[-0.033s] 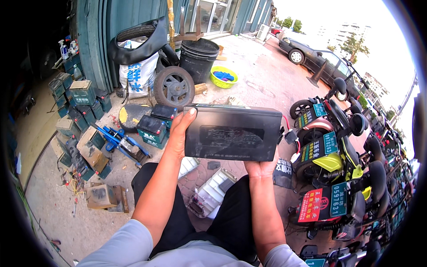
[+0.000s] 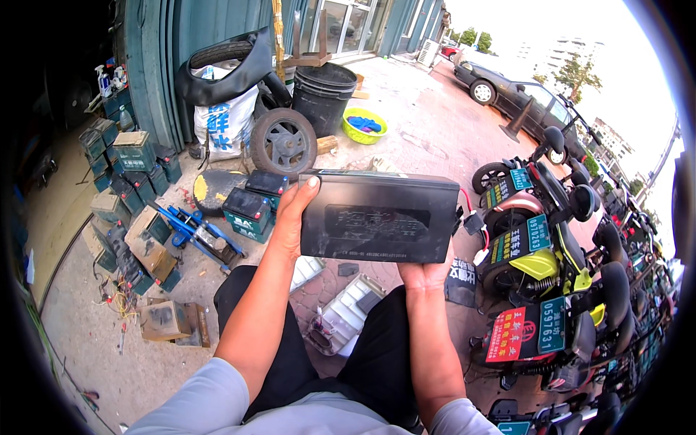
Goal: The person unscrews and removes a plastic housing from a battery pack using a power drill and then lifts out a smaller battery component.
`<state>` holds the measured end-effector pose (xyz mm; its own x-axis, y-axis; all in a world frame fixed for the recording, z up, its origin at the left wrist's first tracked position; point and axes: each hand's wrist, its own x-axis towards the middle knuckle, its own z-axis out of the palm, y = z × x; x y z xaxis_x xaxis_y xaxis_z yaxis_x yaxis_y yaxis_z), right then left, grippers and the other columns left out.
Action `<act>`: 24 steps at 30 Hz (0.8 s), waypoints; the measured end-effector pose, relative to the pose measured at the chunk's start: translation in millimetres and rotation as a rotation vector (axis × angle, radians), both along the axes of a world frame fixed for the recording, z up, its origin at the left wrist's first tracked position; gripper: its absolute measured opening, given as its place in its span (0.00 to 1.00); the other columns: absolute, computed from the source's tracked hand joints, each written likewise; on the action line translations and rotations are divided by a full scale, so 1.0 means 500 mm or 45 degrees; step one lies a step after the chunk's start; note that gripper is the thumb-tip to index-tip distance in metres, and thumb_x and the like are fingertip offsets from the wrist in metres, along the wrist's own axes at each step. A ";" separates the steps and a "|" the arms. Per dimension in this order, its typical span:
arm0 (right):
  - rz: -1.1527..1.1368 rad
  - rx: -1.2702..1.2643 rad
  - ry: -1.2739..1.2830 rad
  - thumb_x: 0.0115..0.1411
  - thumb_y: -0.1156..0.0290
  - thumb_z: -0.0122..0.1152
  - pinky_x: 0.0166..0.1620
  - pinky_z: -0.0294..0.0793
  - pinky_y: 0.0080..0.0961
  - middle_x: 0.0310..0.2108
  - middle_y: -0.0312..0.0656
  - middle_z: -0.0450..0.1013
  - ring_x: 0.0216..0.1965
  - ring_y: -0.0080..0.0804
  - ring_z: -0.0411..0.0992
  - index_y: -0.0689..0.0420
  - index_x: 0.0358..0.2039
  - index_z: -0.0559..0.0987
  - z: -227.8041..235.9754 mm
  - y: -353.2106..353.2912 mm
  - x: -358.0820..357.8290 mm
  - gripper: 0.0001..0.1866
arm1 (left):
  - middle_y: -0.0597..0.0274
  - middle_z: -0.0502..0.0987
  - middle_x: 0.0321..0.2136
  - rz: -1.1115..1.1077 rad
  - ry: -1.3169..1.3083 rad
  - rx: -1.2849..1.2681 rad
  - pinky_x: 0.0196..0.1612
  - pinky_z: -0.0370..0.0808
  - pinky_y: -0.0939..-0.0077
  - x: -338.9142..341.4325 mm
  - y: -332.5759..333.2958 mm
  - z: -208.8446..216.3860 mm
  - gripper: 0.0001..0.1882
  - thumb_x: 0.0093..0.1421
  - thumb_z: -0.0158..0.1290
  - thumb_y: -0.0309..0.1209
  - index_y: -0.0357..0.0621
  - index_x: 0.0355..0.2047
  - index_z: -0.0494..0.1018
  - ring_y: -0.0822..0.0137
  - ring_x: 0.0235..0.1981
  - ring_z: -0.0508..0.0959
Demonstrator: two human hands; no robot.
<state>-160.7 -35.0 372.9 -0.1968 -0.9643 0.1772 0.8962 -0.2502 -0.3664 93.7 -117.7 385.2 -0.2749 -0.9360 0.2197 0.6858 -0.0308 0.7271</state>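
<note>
A black, box-shaped battery pack (image 2: 384, 221) is held up in front of me between both hands, its long side with raised lettering toward me. My left hand (image 2: 293, 217) grips its left end, with the thumb up at the top edge. From below, my right hand (image 2: 426, 271) supports the lower right corner, its fingers mostly hidden behind the pack. A red cable (image 2: 466, 199) with a black plug (image 2: 474, 222) hangs off the pack's right end. Below, between my knees, lies a white plastic casing (image 2: 346, 312) on the paving.
At left are stacked batteries (image 2: 135, 151), a blue jack (image 2: 196, 233) and a worn brown box (image 2: 163, 320). Ahead stand two dark batteries (image 2: 247, 210), a wheel (image 2: 284, 141), a black bucket (image 2: 324, 101) and a yellow-green basin (image 2: 364, 134). Parked scooters (image 2: 536, 268) line the right side.
</note>
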 end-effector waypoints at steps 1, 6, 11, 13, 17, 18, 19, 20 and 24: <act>-0.001 -0.002 0.001 0.75 0.56 0.52 0.66 0.73 0.49 0.58 0.49 0.80 0.59 0.50 0.76 0.58 0.58 0.81 0.000 -0.001 0.000 0.22 | 0.56 0.84 0.45 -0.002 0.004 -0.002 0.46 0.82 0.74 -0.001 -0.001 0.000 0.26 0.71 0.60 0.47 0.35 0.55 0.78 0.69 0.42 0.84; -0.031 0.058 -0.018 0.72 0.59 0.49 0.63 0.75 0.45 0.53 0.46 0.82 0.56 0.45 0.78 0.59 0.54 0.82 0.011 0.004 0.008 0.22 | 0.55 0.84 0.46 -0.003 0.014 0.014 0.47 0.82 0.73 -0.001 0.003 0.002 0.26 0.71 0.60 0.47 0.35 0.56 0.77 0.68 0.43 0.85; -0.014 -0.029 0.015 0.75 0.57 0.51 0.65 0.74 0.50 0.57 0.49 0.80 0.58 0.50 0.77 0.58 0.58 0.81 -0.001 0.002 -0.001 0.22 | 0.52 0.85 0.47 0.024 -0.018 -0.002 0.50 0.83 0.71 -0.004 0.003 0.003 0.30 0.71 0.59 0.50 0.31 0.55 0.78 0.65 0.44 0.86; -0.018 -0.035 0.028 0.75 0.57 0.50 0.65 0.74 0.50 0.58 0.49 0.80 0.58 0.51 0.77 0.58 0.59 0.81 -0.001 0.001 -0.003 0.22 | 0.51 0.85 0.47 0.024 -0.023 -0.012 0.50 0.83 0.70 -0.004 0.003 0.003 0.30 0.71 0.59 0.50 0.31 0.55 0.78 0.64 0.44 0.86; -0.012 -0.029 0.026 0.75 0.57 0.50 0.66 0.74 0.50 0.58 0.50 0.79 0.58 0.51 0.76 0.58 0.59 0.81 -0.002 0.000 -0.006 0.22 | 0.53 0.84 0.47 0.006 -0.008 -0.009 0.49 0.83 0.71 -0.003 0.000 -0.001 0.29 0.71 0.59 0.49 0.32 0.56 0.77 0.65 0.44 0.86; -0.016 -0.028 0.026 0.76 0.57 0.50 0.66 0.73 0.50 0.58 0.50 0.79 0.58 0.51 0.76 0.58 0.59 0.81 -0.002 0.000 -0.005 0.22 | 0.54 0.84 0.46 -0.001 0.003 -0.005 0.48 0.83 0.72 -0.004 0.001 0.000 0.27 0.71 0.59 0.47 0.33 0.56 0.77 0.67 0.43 0.85; -0.022 -0.028 0.034 0.76 0.57 0.50 0.66 0.73 0.50 0.58 0.50 0.79 0.58 0.51 0.76 0.59 0.59 0.80 -0.003 -0.001 -0.006 0.22 | 0.55 0.84 0.46 -0.009 0.014 -0.002 0.47 0.83 0.74 -0.005 0.002 0.000 0.26 0.71 0.59 0.46 0.34 0.56 0.77 0.68 0.43 0.85; -0.026 -0.030 0.042 0.76 0.57 0.50 0.66 0.73 0.50 0.58 0.50 0.79 0.59 0.51 0.76 0.59 0.59 0.80 -0.004 -0.001 -0.006 0.22 | 0.55 0.84 0.46 -0.008 0.013 0.002 0.47 0.82 0.74 -0.005 0.002 0.001 0.26 0.71 0.59 0.46 0.34 0.56 0.77 0.68 0.43 0.85; -0.030 -0.023 0.006 0.76 0.58 0.50 0.66 0.73 0.50 0.58 0.50 0.79 0.59 0.51 0.76 0.59 0.59 0.80 0.000 0.002 -0.003 0.22 | 0.55 0.84 0.46 0.004 0.024 0.018 0.47 0.83 0.74 -0.006 0.006 0.006 0.26 0.71 0.59 0.46 0.35 0.56 0.77 0.68 0.42 0.85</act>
